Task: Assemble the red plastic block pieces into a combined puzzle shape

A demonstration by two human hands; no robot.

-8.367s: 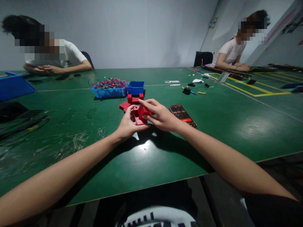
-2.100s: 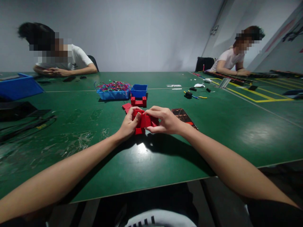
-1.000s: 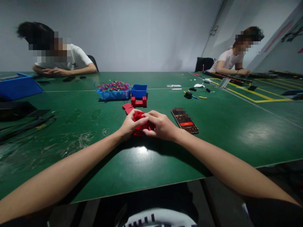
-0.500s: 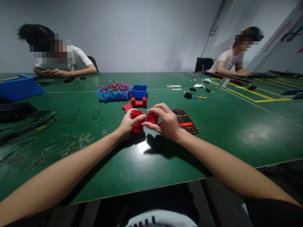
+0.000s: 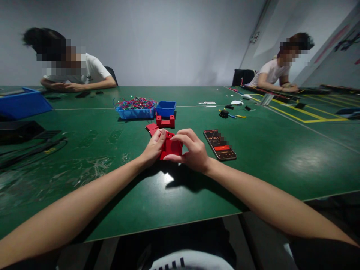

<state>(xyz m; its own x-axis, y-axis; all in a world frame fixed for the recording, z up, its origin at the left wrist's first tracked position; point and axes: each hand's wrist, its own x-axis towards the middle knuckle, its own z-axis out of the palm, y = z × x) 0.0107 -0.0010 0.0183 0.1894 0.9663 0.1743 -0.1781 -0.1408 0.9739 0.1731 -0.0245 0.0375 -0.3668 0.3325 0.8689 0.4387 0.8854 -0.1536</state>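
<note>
Centrally, red parts (image 5: 173, 147), held between both hands (image 5: 195, 150)

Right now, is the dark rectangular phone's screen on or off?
On: the phone shows lit digits above a bright orange-red bar.

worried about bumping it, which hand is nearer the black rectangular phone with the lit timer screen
Right. The right hand is close beside the phone, on its left; the left hand is farther left, at the left side of the red blocky parts.
</note>
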